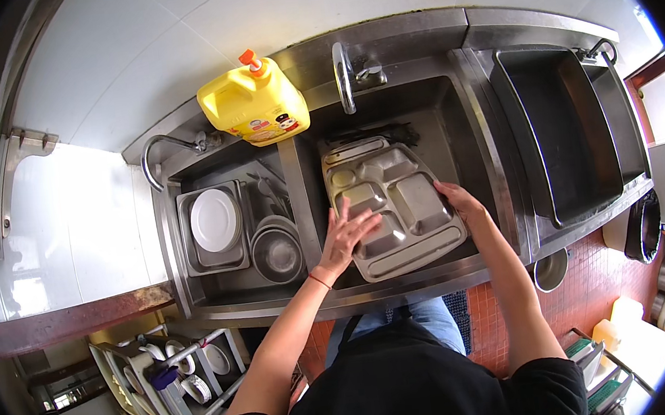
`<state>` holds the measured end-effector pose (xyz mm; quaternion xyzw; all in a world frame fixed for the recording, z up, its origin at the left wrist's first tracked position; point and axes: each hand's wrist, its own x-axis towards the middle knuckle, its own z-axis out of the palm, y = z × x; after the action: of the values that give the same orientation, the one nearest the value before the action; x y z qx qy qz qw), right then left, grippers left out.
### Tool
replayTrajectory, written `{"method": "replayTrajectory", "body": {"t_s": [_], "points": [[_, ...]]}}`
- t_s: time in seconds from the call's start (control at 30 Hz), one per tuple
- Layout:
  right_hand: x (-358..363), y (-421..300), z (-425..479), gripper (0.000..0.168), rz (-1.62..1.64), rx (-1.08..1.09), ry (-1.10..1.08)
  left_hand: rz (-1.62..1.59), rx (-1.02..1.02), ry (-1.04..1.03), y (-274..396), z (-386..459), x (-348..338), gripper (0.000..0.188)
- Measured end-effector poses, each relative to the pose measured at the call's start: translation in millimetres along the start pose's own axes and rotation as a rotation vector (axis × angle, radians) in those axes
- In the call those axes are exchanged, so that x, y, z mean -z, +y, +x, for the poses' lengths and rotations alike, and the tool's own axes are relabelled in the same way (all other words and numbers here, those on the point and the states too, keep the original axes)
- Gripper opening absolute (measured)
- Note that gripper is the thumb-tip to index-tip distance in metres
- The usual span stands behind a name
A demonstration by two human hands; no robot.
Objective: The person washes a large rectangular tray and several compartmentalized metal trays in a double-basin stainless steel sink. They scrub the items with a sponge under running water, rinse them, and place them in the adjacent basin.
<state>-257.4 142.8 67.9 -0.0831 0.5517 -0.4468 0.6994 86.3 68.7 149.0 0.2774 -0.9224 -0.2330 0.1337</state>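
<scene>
A stainless steel compartment tray point(420, 198) is tilted over the middle sink basin point(466, 151). My right hand point(459, 199) grips its right edge, the thumb on top and the other fingers mostly hidden beneath. My left hand point(349, 237) has its fingers spread over the tray's left compartments; whether the fingertips touch the metal is hard to tell. At least one more metal tray point(357, 150) shows under the far left edge of the held one. Behind the trays, dark utensils point(401, 133) lie at the back of the basin. Over it arches a chrome faucet point(344, 78).
A yellow pump jug point(255, 103) stands behind the divider. The left basin holds white plates point(215, 220) in a metal pan point(234, 259), metal bowls point(278, 254) and utensils point(269, 187). A deep dark pan point(562, 135) sits at right. A dish rack point(168, 376) stands lower left.
</scene>
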Motion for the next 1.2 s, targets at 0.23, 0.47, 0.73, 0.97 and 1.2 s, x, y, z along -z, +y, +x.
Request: {"method": "replayTrajectory", "body": {"t_s": [0.23,0.47,0.73,0.97,1.2], "points": [[-14.9,15.7,-10.9,0.047,0.047,0.223,0.011,-1.707,0.927,0.452,-24.7,1.8,-8.8,0.052],[-25.0,-3.5,-20.4,0.017,-0.67,0.58,0.403,-1.279,0.828,0.635,-13.3,14.3,4.9,0.039],[-81.1,-60.1,-70.8,0.052,0.006,0.478,0.05,-1.21,0.832,0.654,1.9,11.6,16.7,0.044],[-208.4,-29.6,-65.8,0.041,-0.625,0.915,-0.124,-1.317,0.775,0.628,23.2,28.1,-7.8,0.036],[-212.1,-78.7,13.1,0.029,-0.927,1.315,0.429,-0.864,0.654,0.572,48.3,20.5,6.9,0.048]]}}
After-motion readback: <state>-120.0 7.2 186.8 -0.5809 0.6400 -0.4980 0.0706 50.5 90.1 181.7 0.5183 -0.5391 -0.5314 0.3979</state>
